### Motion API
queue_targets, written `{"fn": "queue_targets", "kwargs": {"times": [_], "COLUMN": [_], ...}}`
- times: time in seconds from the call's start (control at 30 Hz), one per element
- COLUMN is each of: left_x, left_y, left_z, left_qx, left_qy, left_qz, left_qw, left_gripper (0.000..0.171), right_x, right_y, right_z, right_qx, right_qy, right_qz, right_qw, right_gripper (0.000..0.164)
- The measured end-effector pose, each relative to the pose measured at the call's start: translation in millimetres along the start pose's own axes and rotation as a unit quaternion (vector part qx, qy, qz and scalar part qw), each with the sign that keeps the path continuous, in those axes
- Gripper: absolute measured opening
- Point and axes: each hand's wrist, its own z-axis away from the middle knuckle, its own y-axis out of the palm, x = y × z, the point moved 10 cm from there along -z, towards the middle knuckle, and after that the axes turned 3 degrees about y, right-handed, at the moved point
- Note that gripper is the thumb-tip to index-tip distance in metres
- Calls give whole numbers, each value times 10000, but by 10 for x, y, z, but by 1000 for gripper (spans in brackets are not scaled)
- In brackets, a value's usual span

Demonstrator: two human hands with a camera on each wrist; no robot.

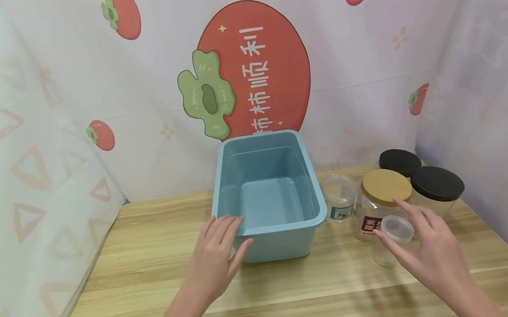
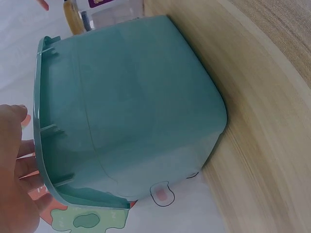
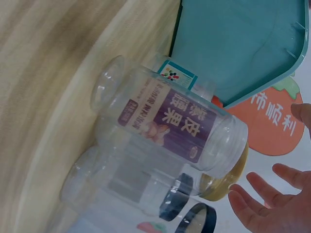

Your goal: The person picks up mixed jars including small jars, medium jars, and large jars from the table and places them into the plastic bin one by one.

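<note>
My left hand (image 1: 216,258) is at the near left corner of a light blue plastic bin (image 1: 276,243), its fingers extended over the rim. In the left wrist view the bin's outer wall (image 2: 131,102) fills the middle, with the fingers behind the rim. The right hand (image 1: 437,252) hovers spread around the top of a small clear jar (image 1: 385,256) with a clear lid. From the right wrist, a gap shows between the fingertips and this jar's lid (image 3: 231,145). Just behind it stands a larger labelled jar with a gold lid (image 1: 387,186).
Two jars with black lids (image 1: 437,183) stand at the back right. Another clear jar (image 1: 340,198) with a teal label is beside the bin's right wall. The wooden table (image 1: 160,244) meets a patterned cloth backdrop (image 1: 345,89), and cloth also hangs at both sides.
</note>
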Motion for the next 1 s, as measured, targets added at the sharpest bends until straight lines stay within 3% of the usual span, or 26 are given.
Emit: {"fn": "queue_targets", "kwargs": {"times": [0.4,1.0], "left_x": [-7,-41], "left_y": [38,93], "left_z": [58,89], "left_qx": [-85,-246], "left_qy": [-93,-257], "left_qz": [30,30], "left_qw": [9999,9994], "left_gripper": [63,59], "right_x": [-149,-378], "right_y": [24,142], "right_z": [114,219], "right_qx": [-21,459], "right_qy": [501,1043], "right_qz": [38,254], "right_qw": [9987,9932], "right_gripper": [73,76]}}
